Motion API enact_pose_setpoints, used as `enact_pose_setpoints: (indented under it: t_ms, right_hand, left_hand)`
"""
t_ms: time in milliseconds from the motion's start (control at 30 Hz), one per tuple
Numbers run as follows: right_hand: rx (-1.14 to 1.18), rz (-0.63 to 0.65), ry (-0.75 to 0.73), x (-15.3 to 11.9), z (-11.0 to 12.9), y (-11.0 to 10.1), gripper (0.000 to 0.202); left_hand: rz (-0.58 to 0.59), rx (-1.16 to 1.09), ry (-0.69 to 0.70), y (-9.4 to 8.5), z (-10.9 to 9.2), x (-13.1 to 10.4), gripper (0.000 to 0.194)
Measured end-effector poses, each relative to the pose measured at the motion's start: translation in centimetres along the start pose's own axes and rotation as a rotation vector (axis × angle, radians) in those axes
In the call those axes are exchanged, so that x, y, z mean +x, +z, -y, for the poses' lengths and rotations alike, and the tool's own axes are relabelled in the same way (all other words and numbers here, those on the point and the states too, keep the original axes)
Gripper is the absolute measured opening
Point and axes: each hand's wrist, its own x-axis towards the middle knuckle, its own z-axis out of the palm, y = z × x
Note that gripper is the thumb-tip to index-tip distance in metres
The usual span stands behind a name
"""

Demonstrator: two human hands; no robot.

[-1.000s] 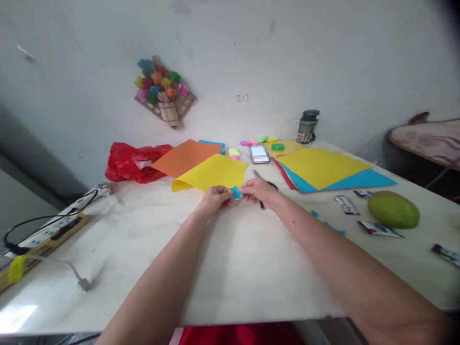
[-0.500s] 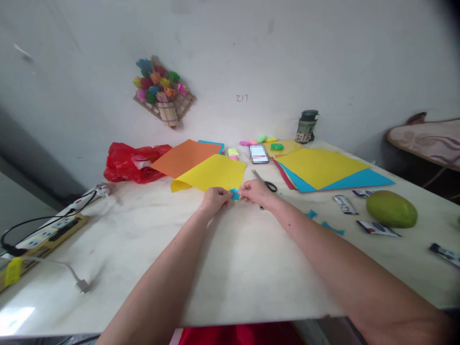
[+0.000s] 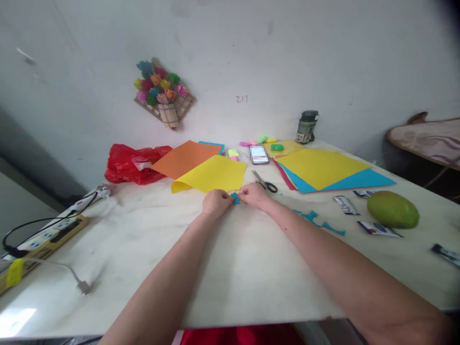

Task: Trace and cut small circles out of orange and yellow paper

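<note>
Between my two hands is a small piece of blue paper (image 3: pixel 235 198), low over the white table. My left hand (image 3: pixel 217 203) pinches its left side with the fingers closed. On its right side, the fingertips of my right hand (image 3: pixel 252 195) are pressed together on the paper. A bit of yellow shows at its lower edge, too small to make out. Scissors (image 3: pixel 265 182) with black handles lie just beyond my right hand. Blue paper scraps (image 3: pixel 312 217) are strewn beside my right forearm. A yellow sheet (image 3: pixel 217 173) with a curled corner lies beyond my left hand.
Orange paper (image 3: pixel 187 160) and a red plastic bag (image 3: pixel 134 165) lie at the back left. A phone (image 3: pixel 259 154) and stacked coloured sheets (image 3: pixel 323 167) are farther back. To the right sit a green fruit (image 3: pixel 393 209) and small packets (image 3: pixel 379 228). A power strip (image 3: pixel 53 244) runs along the left edge.
My right hand has shifted slightly left and the blue paper sits a little lower, partly turned. More blue scraps show past my right forearm. The camera view has tilted very slightly.
</note>
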Motion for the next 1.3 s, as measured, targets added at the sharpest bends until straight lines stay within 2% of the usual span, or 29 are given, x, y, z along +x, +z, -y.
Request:
enact_pose_setpoints:
  t_ms: [233, 367, 633, 767, 1000, 1300]
  right_hand:
    - [-0.031, 0.030, 0.020, -0.1, 0.2, -0.1, 0.013]
    - [-0.080, 0.043, -0.018, -0.2, 0.3, -0.4, 0.018]
    - [-0.392, -0.135, 0.003, -0.4, -0.4, -3.3, 0.025]
    - [-0.537, -0.071, 0.011, -0.4, -0.8, -4.3, 0.025]
    - [-0.685, 0.015, -0.075, -0.8, -0.4, -4.7, 0.026]
    - [-0.730, 0.123, 0.020, -0.5, -0.7, -5.2, 0.025]
  left_hand:
    - [0.000, 0.028, 0.013, 0.0, -0.2, 0.0, 0.018]
    - [-0.004, 0.063, 0.022, 0.0, -0.2, 0.0, 0.017]
    - [0.017, 0.089, 0.026, -0.1, -0.4, 0.1, 0.018]
    - [0.025, 0.099, 0.012, -0.1, -0.4, 0.1, 0.017]
    - [0.039, 0.083, -0.005, -0.1, -0.3, 0.3, 0.017]
    - [0.051, 0.058, -0.004, -0.2, -0.2, 0.3, 0.016]
